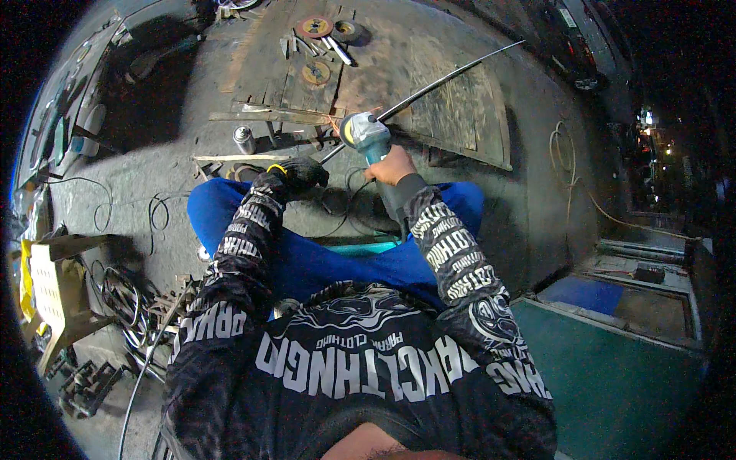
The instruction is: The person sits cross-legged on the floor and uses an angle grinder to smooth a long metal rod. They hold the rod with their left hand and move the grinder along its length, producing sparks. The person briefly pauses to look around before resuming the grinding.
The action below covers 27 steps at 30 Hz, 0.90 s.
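Dim workshop, gritty concrete floor [138, 153] w/ scrap steel plates [452, 100], discs [316, 27], a spray can [244, 139]. I saw my right hand [392, 165], bare, grip closed round the teal angle grinder [366, 134] on the plate edge. Left hand [297, 173], gloved, grip closed near a thin rod [448, 78]; on what, couldn't tell.

Metalworking workshop, floor-level: angle grinder [368, 136], grinding discs [316, 27], steel offcuts [268, 115], spray can [244, 139], tangled wire [126, 303] on dusty concrete floor [153, 123].
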Motion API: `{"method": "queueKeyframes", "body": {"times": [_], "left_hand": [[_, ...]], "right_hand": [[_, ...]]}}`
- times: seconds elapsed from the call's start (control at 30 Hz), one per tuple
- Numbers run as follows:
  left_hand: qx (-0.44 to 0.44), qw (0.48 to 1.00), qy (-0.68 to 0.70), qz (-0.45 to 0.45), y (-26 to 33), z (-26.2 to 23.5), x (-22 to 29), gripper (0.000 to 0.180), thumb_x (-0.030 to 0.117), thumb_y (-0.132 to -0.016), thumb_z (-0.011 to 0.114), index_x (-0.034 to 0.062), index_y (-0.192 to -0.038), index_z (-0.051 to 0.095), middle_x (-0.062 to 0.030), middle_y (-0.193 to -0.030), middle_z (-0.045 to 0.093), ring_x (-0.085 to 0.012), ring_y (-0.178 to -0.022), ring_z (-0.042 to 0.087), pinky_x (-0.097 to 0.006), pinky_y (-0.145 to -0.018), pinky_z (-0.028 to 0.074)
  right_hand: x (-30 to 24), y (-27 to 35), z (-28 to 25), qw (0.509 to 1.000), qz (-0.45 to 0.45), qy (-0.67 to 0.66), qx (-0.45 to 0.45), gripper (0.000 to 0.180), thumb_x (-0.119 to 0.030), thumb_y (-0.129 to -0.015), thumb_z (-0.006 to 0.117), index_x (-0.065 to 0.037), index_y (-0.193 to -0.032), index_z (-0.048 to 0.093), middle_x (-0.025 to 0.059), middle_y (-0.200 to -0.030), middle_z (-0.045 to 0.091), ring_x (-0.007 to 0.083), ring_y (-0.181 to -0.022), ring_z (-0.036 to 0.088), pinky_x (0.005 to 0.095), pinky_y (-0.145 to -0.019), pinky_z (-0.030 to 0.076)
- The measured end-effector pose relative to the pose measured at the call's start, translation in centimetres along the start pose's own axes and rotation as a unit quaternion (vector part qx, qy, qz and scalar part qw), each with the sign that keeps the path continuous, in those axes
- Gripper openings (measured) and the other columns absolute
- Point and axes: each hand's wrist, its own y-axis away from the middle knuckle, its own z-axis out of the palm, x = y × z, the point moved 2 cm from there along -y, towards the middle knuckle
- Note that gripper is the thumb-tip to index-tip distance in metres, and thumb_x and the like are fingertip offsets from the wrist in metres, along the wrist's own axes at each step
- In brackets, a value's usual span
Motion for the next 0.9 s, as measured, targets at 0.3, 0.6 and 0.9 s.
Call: {"method": "queueKeyframes", "body": {"times": [0.3,0.6,0.9], "left_hand": [[-0.050,0.998,-0.023,-0.007,-0.7,-0.2,0.1,0.017,0.027,-0.078,0.059,0.0096,-0.075,0.059,-0.0155,-0.069,0.058,-0.0369,-0.069,0.061,-0.046,-0.061,0.048],[-0.046,0.998,-0.029,-0.009,-1.6,0.7,-2.2,0.015,0.025,-0.078,0.058,0.0104,-0.078,0.059,-0.0150,-0.069,0.059,-0.0364,-0.070,0.062,-0.046,-0.062,0.048],[-0.122,0.990,-0.037,-0.061,-1.2,2.3,-2.2,0.014,0.022,-0.082,0.054,0.0105,-0.079,0.063,-0.0163,-0.076,0.063,-0.0359,-0.074,0.063,-0.043,-0.066,0.050]], "right_hand": [[3.0,-3.3,-2.5,0.999,0.042,-0.026,0.001,0.080,-0.030,-0.045,0.083,0.014,-0.106,0.055,0.0272,-0.108,0.060,0.0356,-0.102,0.059,0.0368,-0.086,0.048],[4.0,-6.8,-5.6,0.996,0.042,0.061,0.041,0.063,-0.037,-0.047,0.081,0.002,-0.094,0.068,0.0226,-0.098,0.066,0.0320,-0.091,0.065,0.0377,-0.081,0.053],[6.4,-11.1,-7.4,0.977,-0.018,0.210,-0.031,0.055,-0.043,-0.058,0.074,-0.002,-0.094,0.068,0.0209,-0.101,0.065,0.0297,-0.094,0.064,0.0370,-0.084,0.050]]}}
